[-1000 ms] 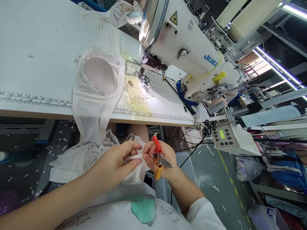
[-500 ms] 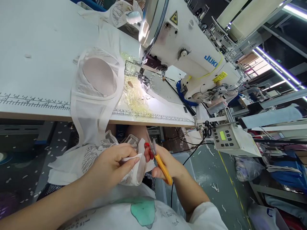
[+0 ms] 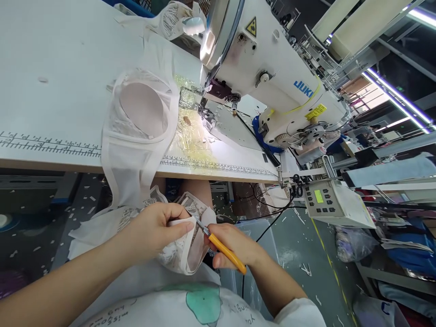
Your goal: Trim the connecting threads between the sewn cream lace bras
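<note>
My left hand [image 3: 155, 227] pinches a white strap of a lacy white bra [image 3: 185, 247] held in my lap below the table edge. My right hand [image 3: 233, 247] is closed round yellow-handled thread snips [image 3: 221, 247], whose metal tips touch the fabric beside my left fingertips. A second white bra [image 3: 139, 113] lies cup-up on the white sewing table [image 3: 51, 72], and its band hangs over the front edge toward my lap.
A white JUKI sewing machine [image 3: 272, 77] stands on the table at centre right, with its lit needle area [image 3: 204, 116] and clear plastic film beside it. A control box [image 3: 327, 202] hangs at the right. More white garments [image 3: 173, 18] lie at the table's far edge.
My right hand turned the snips from upright to pointing left, and their tips moved onto the fabric at my left fingers. Both hands dropped slightly lower.
</note>
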The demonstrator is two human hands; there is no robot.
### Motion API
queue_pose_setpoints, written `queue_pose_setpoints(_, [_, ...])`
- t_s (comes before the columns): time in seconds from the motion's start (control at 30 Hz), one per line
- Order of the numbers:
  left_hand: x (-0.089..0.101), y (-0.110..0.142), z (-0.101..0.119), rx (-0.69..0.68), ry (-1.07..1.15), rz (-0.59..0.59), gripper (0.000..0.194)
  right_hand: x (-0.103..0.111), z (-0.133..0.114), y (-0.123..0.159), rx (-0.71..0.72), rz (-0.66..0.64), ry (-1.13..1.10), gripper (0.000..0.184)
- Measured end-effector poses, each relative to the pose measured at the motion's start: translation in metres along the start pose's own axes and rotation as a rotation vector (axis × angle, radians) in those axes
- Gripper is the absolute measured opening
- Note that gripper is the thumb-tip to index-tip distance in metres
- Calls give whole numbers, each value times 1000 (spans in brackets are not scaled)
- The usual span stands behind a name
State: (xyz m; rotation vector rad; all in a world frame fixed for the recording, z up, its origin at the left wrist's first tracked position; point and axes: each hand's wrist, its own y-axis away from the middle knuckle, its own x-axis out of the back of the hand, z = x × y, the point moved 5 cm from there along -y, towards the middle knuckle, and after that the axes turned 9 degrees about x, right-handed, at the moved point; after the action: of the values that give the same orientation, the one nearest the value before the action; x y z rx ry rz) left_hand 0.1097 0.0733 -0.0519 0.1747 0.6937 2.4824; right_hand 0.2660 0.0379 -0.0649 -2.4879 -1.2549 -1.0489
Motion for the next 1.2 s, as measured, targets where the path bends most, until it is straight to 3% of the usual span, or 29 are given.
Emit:
queue_pose_setpoints(0.53, [5,-5,-3,111,-31,-89,29,1,-4,3,-179,-13,-54,76])
queue_pose_setpoints(0.9, [9,-5,-4,112,9,-97,28,-10,6,3,-148,116,-113,54])
queue_pose_setpoints(1.07, [16,-3,-3,74,-39,-38,30,-11,14,2,-186,191,-126,52])
queue_pose_setpoints(1.2, [25,6,-3,39,10,85,24,3,6,3,-113,333,-135,51])
